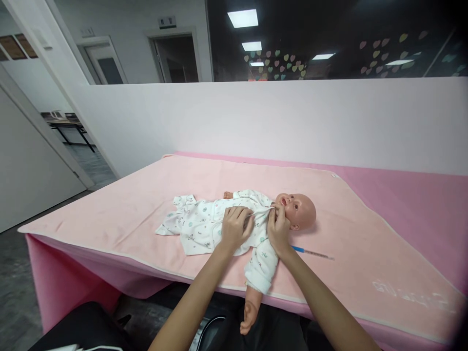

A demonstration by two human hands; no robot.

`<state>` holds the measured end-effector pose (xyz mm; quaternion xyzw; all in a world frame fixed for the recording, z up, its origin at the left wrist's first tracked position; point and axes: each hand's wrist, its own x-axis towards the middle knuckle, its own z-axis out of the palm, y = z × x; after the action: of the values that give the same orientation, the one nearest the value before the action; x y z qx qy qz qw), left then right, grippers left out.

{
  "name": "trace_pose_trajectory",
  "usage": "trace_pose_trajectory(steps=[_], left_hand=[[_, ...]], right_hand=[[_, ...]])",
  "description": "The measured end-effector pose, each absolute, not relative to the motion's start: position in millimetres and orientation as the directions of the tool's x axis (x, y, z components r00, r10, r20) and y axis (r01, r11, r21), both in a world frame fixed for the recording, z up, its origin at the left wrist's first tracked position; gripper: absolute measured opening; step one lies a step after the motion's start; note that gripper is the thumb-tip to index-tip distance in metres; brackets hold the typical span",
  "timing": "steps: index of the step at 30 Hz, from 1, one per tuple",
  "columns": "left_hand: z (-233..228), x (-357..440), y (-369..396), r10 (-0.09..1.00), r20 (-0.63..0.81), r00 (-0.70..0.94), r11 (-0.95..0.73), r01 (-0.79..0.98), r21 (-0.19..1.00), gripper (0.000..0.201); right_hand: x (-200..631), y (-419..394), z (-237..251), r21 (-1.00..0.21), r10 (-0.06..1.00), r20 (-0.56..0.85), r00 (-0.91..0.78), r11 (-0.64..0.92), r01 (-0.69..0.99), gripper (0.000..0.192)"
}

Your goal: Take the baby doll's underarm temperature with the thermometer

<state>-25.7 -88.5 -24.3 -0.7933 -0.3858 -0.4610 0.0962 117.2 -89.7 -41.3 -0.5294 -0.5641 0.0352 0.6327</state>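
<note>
A baby doll lies on its back on a pink blanket, head to the right. It wears a white printed romper. My left hand pinches the romper's front at the chest. My right hand grips the romper's collar just below the doll's chin. A thin edge of fabric is stretched between the two hands. One sleeved doll arm hangs over the table's near edge, its bare hand dangling.
A thin stick with a blue end lies on the blanket just right of my right wrist. A white partition wall stands behind the pink-covered table. A doorway and open floor lie to the left.
</note>
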Motion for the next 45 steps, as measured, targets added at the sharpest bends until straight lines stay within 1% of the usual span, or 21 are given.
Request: trace_pose_trajectory(steps=[3, 6, 8, 10, 12, 13, 16, 21, 26, 34, 38, 45], left_hand=[[-25.7, -25.7, -87.4, 0.513, 0.814, 0.274, -0.696, 0.688, 0.207, 0.009], [-27.4, -25.8, -86.2, 0.489, 0.824, 0.287, -0.714, 0.675, 0.188, 0.010], [-28.6, -26.0, -85.1, 0.482, 0.825, 0.294, -0.718, 0.673, 0.180, 0.011], [-29.5, -26.2, -84.1, 0.481, 0.826, 0.294, -0.719, 0.671, 0.181, 0.012], [-29.9, -26.5, -83.6, 0.487, 0.822, 0.297, -0.723, 0.664, 0.188, 0.014], [-29.8, -26.7, -83.7, 0.493, 0.816, 0.301, -0.725, 0.660, 0.195, 0.015], [-28.8, -27.2, -85.1, 0.515, 0.795, 0.320, -0.732, 0.647, 0.214, 0.015], [-27.7, -25.9, -86.6, 0.525, 0.784, 0.331, -0.728, 0.652, 0.212, 0.016], [-29.5, -24.0, -84.2, 0.523, 0.797, 0.302, -0.695, 0.692, 0.195, 0.013], [-30.6, -24.6, -84.8, 0.512, 0.817, 0.264, -0.687, 0.698, 0.205, 0.014], [-30.7, -24.6, -85.3, 0.506, 0.823, 0.259, -0.683, 0.703, 0.199, 0.015], [-31.4, -24.3, -84.8, 0.503, 0.824, 0.259, -0.680, 0.707, 0.193, 0.015]], right_hand=[[117.0, -89.9, -40.5, -0.689, 0.627, 0.698, 0.347, 0.454, 0.565, 0.021], [116.3, -92.3, -41.7, -0.627, 0.580, 0.752, 0.315, 0.478, 0.615, 0.026], [115.5, -94.9, -43.4, -0.536, 0.562, 0.802, 0.201, 0.531, 0.656, 0.033], [114.5, -97.2, -44.9, -0.422, 0.549, 0.835, 0.038, 0.595, 0.684, 0.037], [113.7, -98.2, -45.6, -0.349, 0.542, 0.838, -0.067, 0.626, 0.697, 0.034], [113.3, -98.2, -45.7, -0.339, 0.545, 0.834, -0.083, 0.626, 0.702, 0.031], [112.8, -96.6, -45.8, -0.372, 0.572, 0.818, -0.059, 0.606, 0.703, 0.023], [112.7, -94.9, -46.9, -0.413, 0.600, 0.799, -0.033, 0.588, 0.695, 0.020], [112.6, -95.6, -47.1, -0.417, 0.597, 0.802, -0.023, 0.587, 0.694, 0.021], [112.9, -95.6, -47.2, -0.421, 0.585, 0.811, -0.015, 0.601, 0.679, 0.020], [113.1, -95.8, -47.3, -0.410, 0.568, 0.823, -0.006, 0.600, 0.687, 0.018], [113.6, -95.6, -48.2, -0.396, 0.571, 0.821, -0.018, 0.592, 0.703, 0.018]])
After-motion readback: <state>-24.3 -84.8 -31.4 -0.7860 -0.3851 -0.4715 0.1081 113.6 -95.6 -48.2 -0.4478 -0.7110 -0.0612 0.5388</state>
